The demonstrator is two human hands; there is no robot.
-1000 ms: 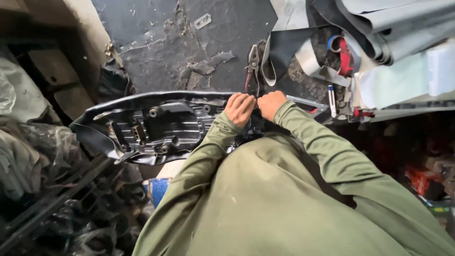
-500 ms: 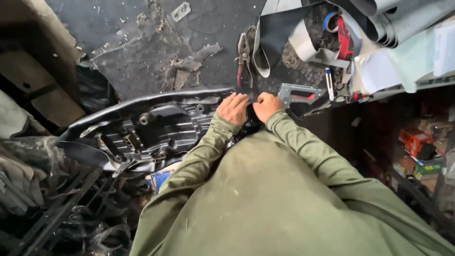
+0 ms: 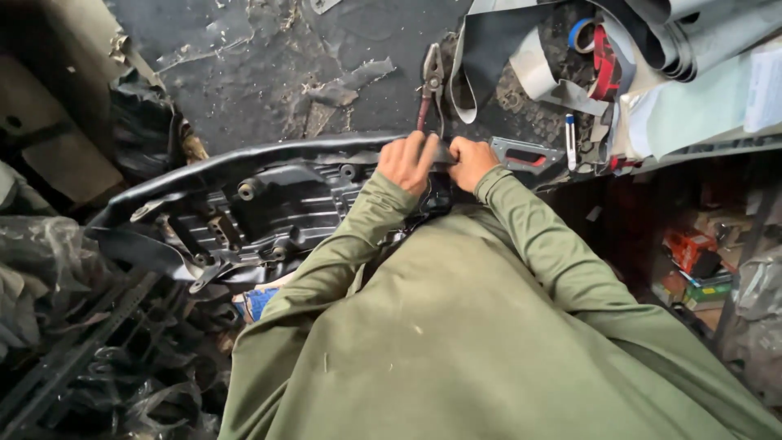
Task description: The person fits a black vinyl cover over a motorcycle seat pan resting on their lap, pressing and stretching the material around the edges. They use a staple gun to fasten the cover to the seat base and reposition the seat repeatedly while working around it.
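Observation:
An upturned black motorcycle seat lies across my lap, its ribbed plastic underside facing up. The black cover wraps over its far rim. My left hand and my right hand sit close together at the seat's right end, both pinching the cover's edge against the rim. My olive-green sleeves run down from both wrists. What lies under my fingers is hidden.
Pliers with red handles lie on the dark, littered floor just beyond my hands. A grey and red stapler-like tool rests to the right. Rolled sheets, strips and tape pile at upper right. Dark clutter fills the left side, boxes the lower right.
The view has shifted slightly, so the seat and hands sit a little lower and more central. Both hands stay pressed together on the cover's edge at the seat's right end.

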